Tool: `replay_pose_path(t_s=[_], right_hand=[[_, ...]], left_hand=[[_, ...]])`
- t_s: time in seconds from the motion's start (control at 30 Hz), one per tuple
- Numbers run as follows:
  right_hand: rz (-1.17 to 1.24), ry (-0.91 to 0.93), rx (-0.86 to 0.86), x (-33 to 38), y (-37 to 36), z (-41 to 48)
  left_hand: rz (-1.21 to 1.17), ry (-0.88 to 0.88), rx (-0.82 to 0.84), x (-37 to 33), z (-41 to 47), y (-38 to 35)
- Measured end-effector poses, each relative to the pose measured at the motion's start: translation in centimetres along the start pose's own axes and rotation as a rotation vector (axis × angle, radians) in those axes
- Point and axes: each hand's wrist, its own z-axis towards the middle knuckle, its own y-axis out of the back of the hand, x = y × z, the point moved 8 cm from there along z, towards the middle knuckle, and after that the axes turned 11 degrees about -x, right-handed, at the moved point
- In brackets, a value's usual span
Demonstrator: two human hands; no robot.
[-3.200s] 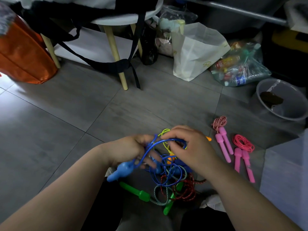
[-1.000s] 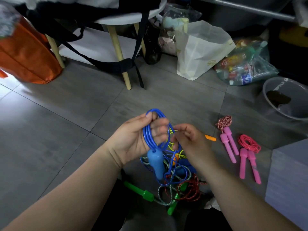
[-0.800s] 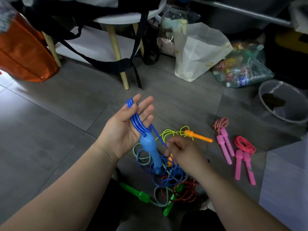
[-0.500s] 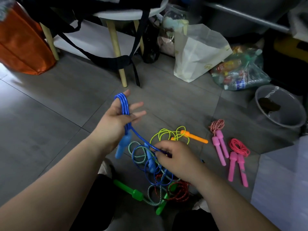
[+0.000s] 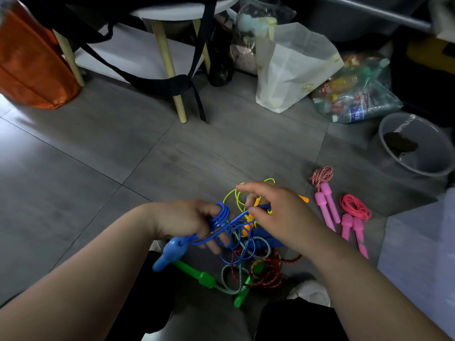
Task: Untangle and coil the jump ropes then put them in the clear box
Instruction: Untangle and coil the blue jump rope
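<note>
My left hand [image 5: 189, 220] has turned palm-down above the tangle [image 5: 258, 264], gripping the blue rope [image 5: 222, 215] coils. My right hand [image 5: 278, 215] pinches its strand, so another loop is going on.

Above the tangled rope pile [image 5: 258, 269], left hand [image 5: 182, 220] grips coiled blue plastic jump rope [image 5: 221, 215]; right hand [image 5: 280, 212] pinches its strand.

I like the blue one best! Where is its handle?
In the head view, the blue handle hangs just below the left hand, left of the rope pile, above the green handle.
</note>
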Motion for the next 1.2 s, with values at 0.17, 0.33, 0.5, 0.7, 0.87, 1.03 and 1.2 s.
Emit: replay_pose_path(t_s=[0.17, 0.33, 0.5, 0.7, 0.87, 1.03, 1.2], right_hand=[[0.036, -0.026, -0.154, -0.6, 1.3, 0.4], [0.105, -0.097, -0.210, -0.8, 1.8, 0.4], [0.226, -0.263, -0.284, -2.6, 1.2, 0.4], [0.058, -0.270, -0.162, -2.7, -1.2, -0.2], [0.042, -0.151, 0.026, -1.1, -3.2, -0.5], [0.041, 0.053, 0.048, 1.2, -3.4, -0.4], [0.015, 0.220, -0.063, 2.5, -2.1, -0.6]], left_hand=[[-0.357, 0.055, 0.194, -0.5, -0.4, -0.7], [-0.581, -0.169, 0.401, -3.0, -1.5, -0.6], [-0.898, -0.427, 0.336, -5.2, -1.5, 1.4], [-1.290, -0.413, -0.444, -4.0, -1.3, 7.4], [-1.234, -0.368, -0.759, -2.8, -2.2, 9.1], [-0.964, -0.327, -0.772, -3.0, -1.8, 8.2], [-0.583, -0.159, -0.603, -2.7, -0.4, 5.3]])
